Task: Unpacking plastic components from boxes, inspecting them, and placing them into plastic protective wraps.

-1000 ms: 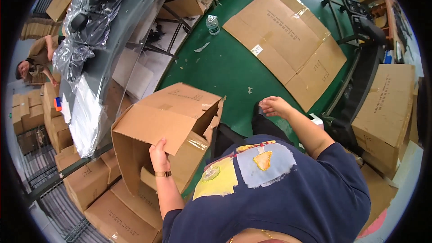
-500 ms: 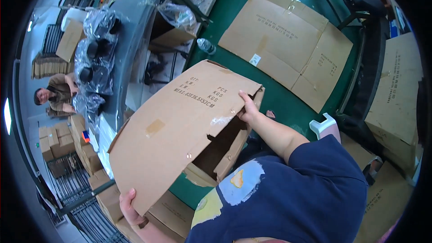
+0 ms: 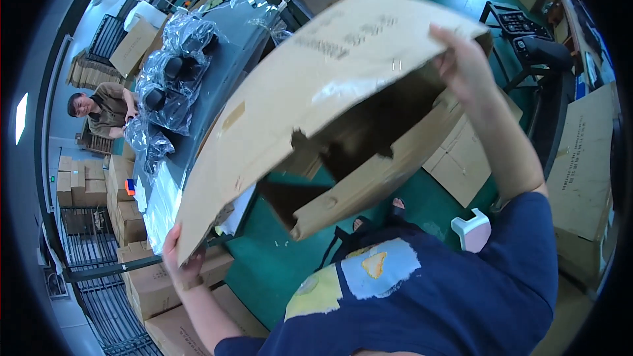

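Observation:
A large brown cardboard box [image 3: 264, 125], partly folded and open along its near side, is held up in front of me. Its flaps are torn at the edges, and a dark hollow shows between the upper panel and the lower flap [image 3: 369, 191]. My left hand [image 3: 182, 260] grips the lower left corner of the upper panel. At the far right corner my right hand [image 3: 461, 62] is closed round the panel's edge, its fingers partly hidden beneath. The box hangs above the green floor [image 3: 290, 277], apart from it.
A flattened cardboard sheet [image 3: 461, 165] lies on the floor at right. Left of the box, a long table [image 3: 231, 46] carries black items in clear plastic [image 3: 175, 69]; a co-worker [image 3: 105, 109] is beyond. Cartons [image 3: 178, 277] stand lower left. A black frame [image 3: 527, 43] stands at far right.
Both hands have raised the box; its right end has swung up and to the right, opening the gap below. The box now covers much of the flattened sheet on the floor.

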Action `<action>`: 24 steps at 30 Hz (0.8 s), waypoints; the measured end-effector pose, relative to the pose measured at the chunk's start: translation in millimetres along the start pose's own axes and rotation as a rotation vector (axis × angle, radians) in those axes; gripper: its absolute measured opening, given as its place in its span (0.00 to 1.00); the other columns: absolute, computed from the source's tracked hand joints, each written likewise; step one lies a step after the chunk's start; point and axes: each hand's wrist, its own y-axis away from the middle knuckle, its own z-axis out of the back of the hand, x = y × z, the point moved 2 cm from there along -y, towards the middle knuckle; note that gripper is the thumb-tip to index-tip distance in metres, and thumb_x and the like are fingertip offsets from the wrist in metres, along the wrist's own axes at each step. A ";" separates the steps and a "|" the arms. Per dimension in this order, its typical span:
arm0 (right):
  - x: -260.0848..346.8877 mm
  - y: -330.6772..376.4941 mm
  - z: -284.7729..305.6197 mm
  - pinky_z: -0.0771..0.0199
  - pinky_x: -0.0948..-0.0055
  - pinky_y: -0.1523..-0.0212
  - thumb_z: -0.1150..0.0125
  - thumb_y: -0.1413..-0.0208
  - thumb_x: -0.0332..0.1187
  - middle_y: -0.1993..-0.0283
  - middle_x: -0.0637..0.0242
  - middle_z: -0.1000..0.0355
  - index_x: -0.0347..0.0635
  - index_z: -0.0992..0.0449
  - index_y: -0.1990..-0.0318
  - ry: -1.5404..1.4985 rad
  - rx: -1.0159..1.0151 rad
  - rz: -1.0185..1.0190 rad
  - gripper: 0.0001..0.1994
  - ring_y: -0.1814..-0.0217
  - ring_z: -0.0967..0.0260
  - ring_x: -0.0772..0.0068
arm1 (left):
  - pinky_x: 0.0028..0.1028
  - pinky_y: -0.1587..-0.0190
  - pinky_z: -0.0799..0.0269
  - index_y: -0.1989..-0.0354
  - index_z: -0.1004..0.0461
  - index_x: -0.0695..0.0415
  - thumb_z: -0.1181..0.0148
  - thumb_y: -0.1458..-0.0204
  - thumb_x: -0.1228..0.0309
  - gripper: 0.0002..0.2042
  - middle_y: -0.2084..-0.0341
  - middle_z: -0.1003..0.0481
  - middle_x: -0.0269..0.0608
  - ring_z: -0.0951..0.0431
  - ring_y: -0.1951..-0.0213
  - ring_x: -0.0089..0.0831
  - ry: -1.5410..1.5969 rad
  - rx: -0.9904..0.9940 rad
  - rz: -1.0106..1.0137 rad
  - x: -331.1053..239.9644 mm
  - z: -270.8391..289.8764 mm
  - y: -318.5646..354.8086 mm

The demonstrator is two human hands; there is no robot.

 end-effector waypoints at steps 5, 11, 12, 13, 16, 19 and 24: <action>26.0 -6.2 -24.5 0.28 0.70 0.53 0.43 0.49 0.28 0.56 0.59 0.29 0.30 0.32 0.55 0.067 0.237 0.154 0.15 0.55 0.30 0.70 | 0.29 0.70 0.28 0.58 0.30 0.56 0.51 0.44 0.63 0.12 0.68 0.25 0.38 0.25 0.70 0.27 -0.220 -0.210 0.131 124.6 41.5 -82.6; -113.3 18.6 -1.2 0.35 0.71 0.48 0.42 0.50 0.25 0.54 0.60 0.32 0.30 0.35 0.50 0.328 0.035 -0.020 0.19 0.50 0.35 0.68 | 0.35 0.61 0.28 0.57 0.32 0.57 0.49 0.45 0.67 0.10 0.65 0.25 0.41 0.25 0.65 0.34 0.280 -0.313 0.443 298.1 78.5 -81.2; -141.8 21.5 12.3 0.36 0.71 0.49 0.43 0.49 0.26 0.53 0.60 0.32 0.31 0.34 0.50 0.411 0.014 -0.059 0.18 0.51 0.36 0.69 | 0.34 0.61 0.27 0.58 0.32 0.57 0.48 0.46 0.67 0.10 0.66 0.25 0.41 0.25 0.64 0.34 0.319 -0.319 0.482 316.1 77.7 -70.5; -174.1 19.1 33.6 0.36 0.71 0.50 0.42 0.48 0.29 0.52 0.61 0.32 0.31 0.33 0.51 0.573 -0.004 -0.082 0.18 0.51 0.36 0.71 | 0.34 0.61 0.27 0.58 0.31 0.57 0.48 0.46 0.67 0.10 0.66 0.25 0.42 0.25 0.64 0.34 0.354 -0.322 0.521 331.5 76.5 -60.6; -280.5 5.0 110.6 0.33 0.68 0.64 0.41 0.49 0.34 0.57 0.60 0.32 0.33 0.36 0.49 0.785 0.135 -0.527 0.22 0.63 0.37 0.71 | 0.32 0.59 0.28 0.61 0.30 0.57 0.47 0.47 0.67 0.09 0.67 0.24 0.42 0.24 0.64 0.35 0.362 -0.397 0.586 367.0 92.6 -42.7; -311.2 34.7 112.6 0.29 0.61 0.55 0.41 0.49 0.33 0.50 0.50 0.35 0.37 0.47 0.38 0.866 0.397 -0.966 0.32 0.52 0.33 0.56 | 0.33 0.59 0.28 0.63 0.29 0.55 0.46 0.47 0.67 0.07 0.67 0.24 0.42 0.25 0.64 0.34 0.456 -0.333 0.720 382.5 165.5 -33.6; -304.4 3.0 135.6 0.27 0.64 0.57 0.42 0.49 0.34 0.48 0.55 0.34 0.41 0.42 0.40 0.924 0.517 -0.991 0.29 0.51 0.32 0.61 | 0.35 0.61 0.27 0.65 0.28 0.53 0.44 0.48 0.67 0.06 0.70 0.25 0.37 0.25 0.67 0.31 0.474 -0.439 0.739 379.8 171.4 -91.4</action>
